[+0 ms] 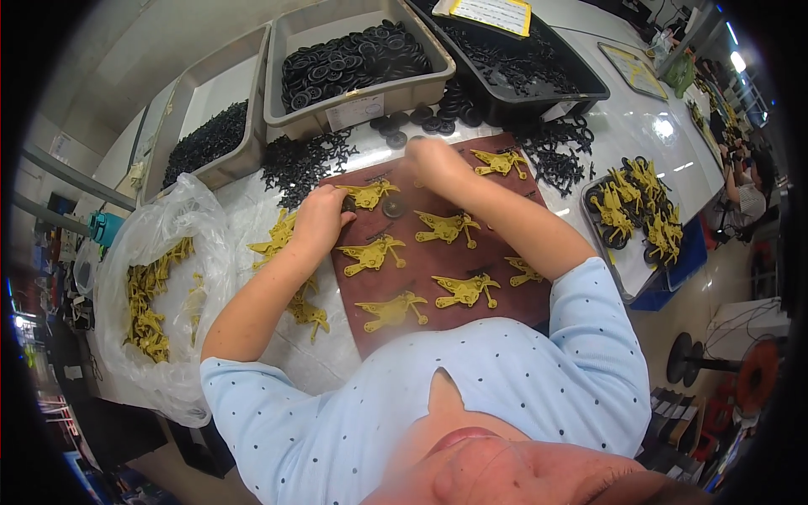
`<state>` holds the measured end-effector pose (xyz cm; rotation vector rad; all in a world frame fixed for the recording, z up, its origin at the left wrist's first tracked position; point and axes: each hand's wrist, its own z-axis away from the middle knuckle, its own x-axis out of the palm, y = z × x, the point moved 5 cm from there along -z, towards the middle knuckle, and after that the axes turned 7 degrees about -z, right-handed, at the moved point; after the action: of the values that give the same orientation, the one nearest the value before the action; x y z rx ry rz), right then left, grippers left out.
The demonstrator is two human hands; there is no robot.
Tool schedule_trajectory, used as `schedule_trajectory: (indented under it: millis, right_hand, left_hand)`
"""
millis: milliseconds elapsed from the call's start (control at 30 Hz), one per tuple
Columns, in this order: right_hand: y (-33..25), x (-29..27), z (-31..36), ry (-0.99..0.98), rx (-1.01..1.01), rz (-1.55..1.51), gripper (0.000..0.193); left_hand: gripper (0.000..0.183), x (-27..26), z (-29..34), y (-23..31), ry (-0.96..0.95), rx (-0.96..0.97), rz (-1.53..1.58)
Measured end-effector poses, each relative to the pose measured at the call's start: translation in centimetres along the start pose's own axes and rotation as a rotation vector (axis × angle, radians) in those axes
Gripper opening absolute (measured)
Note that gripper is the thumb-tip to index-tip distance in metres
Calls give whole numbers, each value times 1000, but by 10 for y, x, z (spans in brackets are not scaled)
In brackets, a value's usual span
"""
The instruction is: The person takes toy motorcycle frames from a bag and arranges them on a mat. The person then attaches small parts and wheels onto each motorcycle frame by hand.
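Note:
A dark red mat bears several yellow plastic toy parts, shaped like motorcycle frames, laid out in rows. My left hand is at the mat's upper left edge, thumb and fingertips closed around a small black wheel beside one yellow part. A loose dark wheel lies flat on the mat to the right of it. Over the far edge of the mat is my right hand, its fingers curled in near some loose black wheels. What those fingers hold, if anything, is hidden.
Behind the mat stand a grey bin of black wheels, another grey bin and a black bin of small black parts. A plastic bag of yellow parts lies left; a tray of wheeled yellow pieces sits right.

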<state>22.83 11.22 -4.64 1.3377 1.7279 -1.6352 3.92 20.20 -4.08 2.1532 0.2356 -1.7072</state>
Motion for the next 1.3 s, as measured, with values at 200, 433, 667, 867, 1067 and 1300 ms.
schedule_trajectory:
  millis: [200,433,667,867,1067,1300]
  right_hand:
    - [47,-9,-35,3,180,167,26]
    - [57,4,-43,-17,141,189,34]
    - [50,12,-48,1,14,152,28]
    - [24,-41,-16,3,8,-61,39]
    - [31,-66,57,-187,115,-111,41]
    - [42,-50,77,-71,28,-8,33]
  left_hand:
    - [23,-10,-48,8,40,3,-33]
    - [20,32,-141,-1,207,250,-79]
    - [17,47,-164,-2,132,162,-223]
    - [20,12,-138,-3,279,61,52]
    - [21,36,-88,60,-86,93,346]
    - [20,44,-73,71,-26,127,159]
